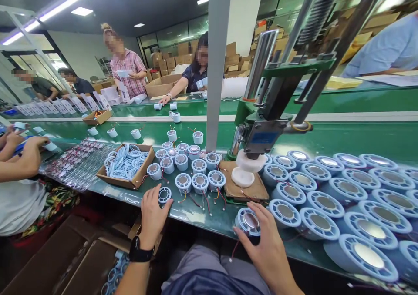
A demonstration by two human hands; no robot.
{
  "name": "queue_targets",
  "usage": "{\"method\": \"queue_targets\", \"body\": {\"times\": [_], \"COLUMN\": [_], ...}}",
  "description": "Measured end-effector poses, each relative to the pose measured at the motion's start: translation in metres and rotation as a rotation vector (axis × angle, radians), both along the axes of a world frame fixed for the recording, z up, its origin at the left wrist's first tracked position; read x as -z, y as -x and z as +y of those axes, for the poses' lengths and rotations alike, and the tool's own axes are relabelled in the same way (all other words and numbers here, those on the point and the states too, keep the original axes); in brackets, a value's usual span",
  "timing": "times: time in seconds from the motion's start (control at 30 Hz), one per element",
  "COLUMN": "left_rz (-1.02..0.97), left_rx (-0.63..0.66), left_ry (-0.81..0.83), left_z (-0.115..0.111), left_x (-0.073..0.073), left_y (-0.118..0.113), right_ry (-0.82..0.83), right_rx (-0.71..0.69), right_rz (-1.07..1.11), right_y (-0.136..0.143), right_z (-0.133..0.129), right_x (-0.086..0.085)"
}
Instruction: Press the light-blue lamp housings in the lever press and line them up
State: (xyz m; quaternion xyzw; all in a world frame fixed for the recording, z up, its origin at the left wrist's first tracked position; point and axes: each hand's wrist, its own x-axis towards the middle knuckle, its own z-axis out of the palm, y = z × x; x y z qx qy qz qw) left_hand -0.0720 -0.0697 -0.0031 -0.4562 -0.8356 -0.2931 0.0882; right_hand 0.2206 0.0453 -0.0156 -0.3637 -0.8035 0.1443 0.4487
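While the left hand [153, 214] rests at the bench edge [196, 219], its fingertips pinch a flat slotted ring [165, 194], closed on it. Right hand [266, 247] is wrapped around a round speaker unit [248, 221] at the near edge, fingers clamped on its side, red wire hanging below. Black watch [140, 253] on left wrist.

Hand press [261, 129] stands between the hands, farther back, white ram above a white pad [242, 177] on a brown board [243, 188]; nothing loaded under it that I can see.

Left of press: small cluster of units with loose red/yellow wires [192, 173], plus a cardboard box [126, 166] full of rings. Right of press: big block of units [333, 195] in rows, faces up, rings seemingly fitted. Judging by that, a large share looks done and the smaller left cluster looks left; the unit in hand is mid-step, ring not yet on it. Can't tell if right-side pieces are fully pressed.

Another person's hands [22, 149] work at far left; more people across the green conveyor [342, 134] handling boxes. Cartons stacked behind
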Motion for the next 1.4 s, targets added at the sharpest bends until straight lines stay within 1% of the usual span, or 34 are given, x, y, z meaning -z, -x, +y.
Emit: {"method": "queue_targets", "body": {"times": [0.07,0.17,0.23,0.27,0.33,0.37,0.4,0.43,0.47,0.57,0.6,0.63,0.67,0.7,0.77,0.83,1.03,1.1,1.23,1.3,1.4], "left_rz": [-0.031,-0.057,-0.102,-0.153,-0.296,-0.366,-0.42,-0.446,-0.446,-0.377,-0.363,-0.362,-0.373,-0.39,-0.434,-0.486,-0.645,-0.668,-0.717,-0.725,-0.693], "left_rx": [0.027,0.064,0.046,0.021,-0.035,-0.044,-0.025,0.034,0.137,0.547,0.647,0.71,0.737,0.737,0.707,0.67,0.549,0.546,0.602,0.615,0.603], "left_ry": [0.017,0.017,-0.019,-0.061,-0.202,-0.276,-0.323,-0.327,-0.288,-0.072,-0.026,0.0,0.015,0.024,0.032,0.035,0.036,0.046,0.071,0.061,0.024], "left_z": [0.002,0.005,0.006,0.007,0.007,0.007,0.007,0.007,0.009,0.022,0.029,0.038,0.046,0.054,0.065,0.069,0.064,0.063,0.063,0.061,0.059], "left_x": [0.001,0.001,-0.001,-0.003,-0.009,-0.012,-0.017,-0.021,-0.025,-0.034,-0.035,-0.036,-0.036,-0.037,-0.037,-0.037,-0.034,-0.034,-0.033,-0.029,-0.015], "left_y": [0.001,0.005,0.007,0.006,-0.003,-0.012,-0.024,-0.039,-0.056,-0.109,-0.124,-0.136,-0.144,-0.15,-0.154,-0.153,-0.152,-0.151,-0.147,-0.148,-0.156], "right_ry": [0.016,0.061,0.084,0.091,0.097,0.102,0.116,0.14,0.172,0.261,0.275,0.277,0.271,0.264,0.258,0.259,0.237,0.24,0.236,0.217,0.145], "right_rx": [0.059,0.053,0.051,0.048,0.026,0.006,-0.013,-0.031,-0.045,-0.083,-0.094,-0.1,-0.098,-0.089,-0.064,-0.045,-0.051,-0.054,-0.033,-0.033,-0.038], "right_rz": [0.007,0.006,0.017,0.023,0.034,0.039,0.043,0.049,0.058,0.105,0.125,0.143,0.157,0.165,0.166,0.159,0.157,0.168,0.152,0.127,0.083], "right_y": [0.0,-0.001,-0.002,-0.001,0.001,0.003,0.005,0.006,0.008,0.01,0.011,0.011,0.011,0.011,0.011,0.011,0.011,0.011,0.011,0.013,0.016], "right_z": [-0.001,-0.001,-0.001,-0.001,-0.002,-0.003,-0.003,-0.003,-0.002,-0.002,-0.002,-0.002,-0.002,-0.002,-0.003,-0.002,-0.002,-0.003,-0.004,-0.004,-0.006], "right_x": [0.006,0.011,0.011,0.01,0.008,0.007,0.007,0.007,0.008,0.011,0.012,0.013,0.014,0.015,0.015,0.015,0.019,0.021,0.02,0.019,0.019]}}
